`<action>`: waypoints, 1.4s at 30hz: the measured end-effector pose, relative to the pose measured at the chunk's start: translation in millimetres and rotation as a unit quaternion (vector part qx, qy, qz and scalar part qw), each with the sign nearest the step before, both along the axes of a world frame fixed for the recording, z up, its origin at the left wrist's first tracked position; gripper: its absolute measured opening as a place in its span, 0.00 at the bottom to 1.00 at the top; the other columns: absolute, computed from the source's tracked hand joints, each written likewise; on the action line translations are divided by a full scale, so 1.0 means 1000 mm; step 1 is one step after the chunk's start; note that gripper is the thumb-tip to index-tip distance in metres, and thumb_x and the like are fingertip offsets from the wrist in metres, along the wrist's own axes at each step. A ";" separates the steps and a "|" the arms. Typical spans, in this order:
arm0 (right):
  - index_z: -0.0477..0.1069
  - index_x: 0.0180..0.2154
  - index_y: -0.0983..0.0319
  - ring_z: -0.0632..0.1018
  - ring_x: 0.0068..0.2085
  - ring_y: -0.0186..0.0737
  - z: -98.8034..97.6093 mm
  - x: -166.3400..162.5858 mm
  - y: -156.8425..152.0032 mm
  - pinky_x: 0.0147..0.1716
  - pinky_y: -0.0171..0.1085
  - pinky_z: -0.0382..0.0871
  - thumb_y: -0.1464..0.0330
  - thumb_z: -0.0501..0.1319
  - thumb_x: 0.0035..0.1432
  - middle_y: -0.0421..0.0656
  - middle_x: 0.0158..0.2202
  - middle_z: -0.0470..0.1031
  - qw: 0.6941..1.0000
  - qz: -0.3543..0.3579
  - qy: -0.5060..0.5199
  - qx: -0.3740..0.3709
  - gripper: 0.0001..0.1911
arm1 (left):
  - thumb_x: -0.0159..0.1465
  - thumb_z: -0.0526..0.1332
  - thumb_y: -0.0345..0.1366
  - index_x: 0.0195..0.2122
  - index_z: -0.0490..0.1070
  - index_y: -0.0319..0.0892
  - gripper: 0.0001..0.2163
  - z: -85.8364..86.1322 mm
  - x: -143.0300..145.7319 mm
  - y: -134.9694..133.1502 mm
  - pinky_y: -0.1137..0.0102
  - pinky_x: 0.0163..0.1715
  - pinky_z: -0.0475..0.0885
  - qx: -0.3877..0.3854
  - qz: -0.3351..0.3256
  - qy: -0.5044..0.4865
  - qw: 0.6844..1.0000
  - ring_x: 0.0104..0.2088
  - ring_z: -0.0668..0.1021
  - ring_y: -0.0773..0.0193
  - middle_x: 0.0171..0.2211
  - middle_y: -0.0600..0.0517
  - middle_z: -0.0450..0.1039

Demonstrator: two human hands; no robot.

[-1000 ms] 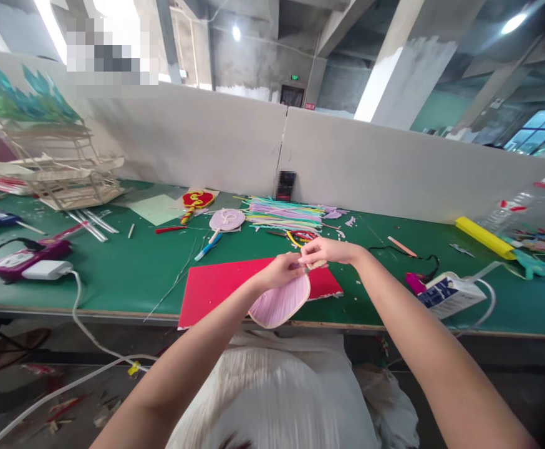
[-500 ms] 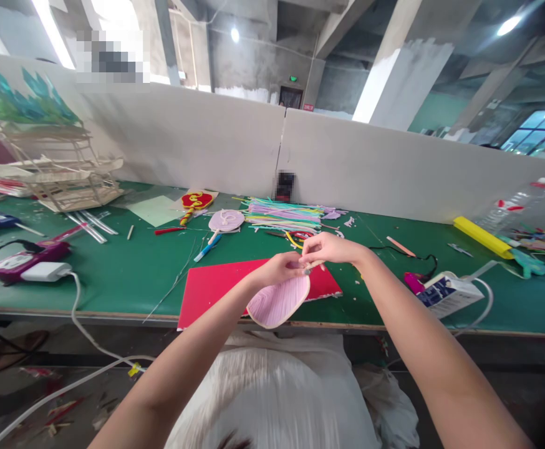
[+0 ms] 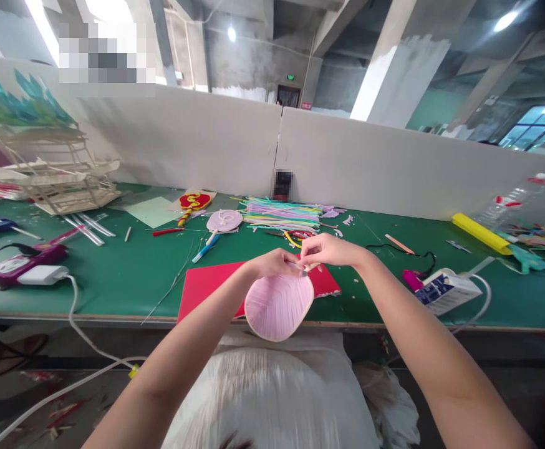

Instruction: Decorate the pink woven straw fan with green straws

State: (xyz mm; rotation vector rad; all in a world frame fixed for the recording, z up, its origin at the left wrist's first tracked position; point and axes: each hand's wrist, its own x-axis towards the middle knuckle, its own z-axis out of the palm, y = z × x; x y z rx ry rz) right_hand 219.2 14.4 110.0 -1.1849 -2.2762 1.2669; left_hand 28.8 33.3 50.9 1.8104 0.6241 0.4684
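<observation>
A lilac hand fan [image 3: 279, 305] with a pale rim hangs from my hands over the table's front edge, its ribbed face towards me. My left hand [image 3: 278, 263] is closed on the fan near the base of its handle. Against it, my right hand [image 3: 326, 251] pinches at the handle, a bit of which shows pale under the fingers. The fingertips of both hands meet there and hide most of the handle. Underneath lies a red board [image 3: 211, 284], partly covered by my left forearm.
Behind the hands is a bundle of coloured pipe cleaners [image 3: 282, 214]. To its left lie a lilac round fan [image 3: 224, 220], a blue-handled tool [image 3: 206, 248] and a red-yellow fan [image 3: 194, 201]. A power strip [image 3: 24, 265] sits left, a white box [image 3: 448, 291] right.
The fan's face has tipped towards me, so more of it shows and its lower rim sits lower. Both hands stay together at the handle.
</observation>
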 end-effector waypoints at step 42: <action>0.57 0.28 0.58 0.60 0.17 0.31 -0.014 -0.011 -0.059 0.18 0.33 0.56 0.49 0.48 0.57 0.34 0.16 0.56 0.913 -0.307 0.156 0.219 0.19 | 0.62 0.54 0.39 0.32 0.70 0.42 0.09 0.039 0.018 -0.126 0.68 0.38 0.69 0.352 0.298 -0.064 0.885 0.35 0.74 0.63 0.32 0.48 0.72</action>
